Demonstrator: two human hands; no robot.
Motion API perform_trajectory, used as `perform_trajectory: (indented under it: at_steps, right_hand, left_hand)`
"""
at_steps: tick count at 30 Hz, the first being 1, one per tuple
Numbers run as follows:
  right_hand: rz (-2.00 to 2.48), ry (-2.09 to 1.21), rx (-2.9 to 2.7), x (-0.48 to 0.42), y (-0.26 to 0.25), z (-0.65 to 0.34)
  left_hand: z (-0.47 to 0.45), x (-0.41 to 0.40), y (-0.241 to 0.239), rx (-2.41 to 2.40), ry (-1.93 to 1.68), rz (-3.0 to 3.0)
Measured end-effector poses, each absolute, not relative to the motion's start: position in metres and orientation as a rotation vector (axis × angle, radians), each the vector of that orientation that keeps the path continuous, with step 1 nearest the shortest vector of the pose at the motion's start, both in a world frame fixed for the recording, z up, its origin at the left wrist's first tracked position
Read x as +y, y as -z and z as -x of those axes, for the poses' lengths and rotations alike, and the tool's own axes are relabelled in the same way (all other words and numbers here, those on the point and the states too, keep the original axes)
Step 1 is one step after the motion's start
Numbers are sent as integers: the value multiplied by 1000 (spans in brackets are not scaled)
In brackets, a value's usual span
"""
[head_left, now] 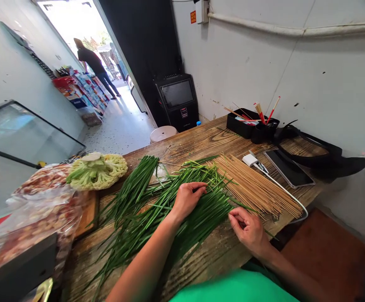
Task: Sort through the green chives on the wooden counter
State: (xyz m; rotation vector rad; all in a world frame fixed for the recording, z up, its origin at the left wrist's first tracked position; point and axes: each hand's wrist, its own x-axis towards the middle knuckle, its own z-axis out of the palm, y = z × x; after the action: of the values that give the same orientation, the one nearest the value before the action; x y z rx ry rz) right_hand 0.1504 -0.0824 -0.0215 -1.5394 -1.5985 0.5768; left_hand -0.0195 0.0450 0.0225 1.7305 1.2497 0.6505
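Long green garlic chives (157, 214) lie spread over the wooden table in front of me, with a neater bundle of them (140, 182) at the left. My left hand (188, 201) is above the middle of the pile, thumb and fingers pinched on chive stalks near their pale ends. At the right edge of the pile is my right hand (249, 230), its thumb and forefinger pressed together beside the chive ends. Whatever sits between those fingertips is too small to make out. Many thin bamboo skewers (254, 182) lie side by side just beyond my right hand.
A cauliflower (97, 172) and bagged food (40, 209) stand left, by a cutting board (86, 214). Right are a phone (289, 167), a white charger (250, 160), a black visor (320, 153) and a black holder (240, 123). A stool (163, 134) and speaker (177, 100) stand behind; a person (94, 63) is at the doorway.
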Motion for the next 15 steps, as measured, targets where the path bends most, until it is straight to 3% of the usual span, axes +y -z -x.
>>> perform_trajectory:
  at_steps: [15]
  right_hand:
    - [1544, -556, -1610, -82, 24, -151]
  left_hand:
    - [17, 41, -32, 1249, -542, -1939]
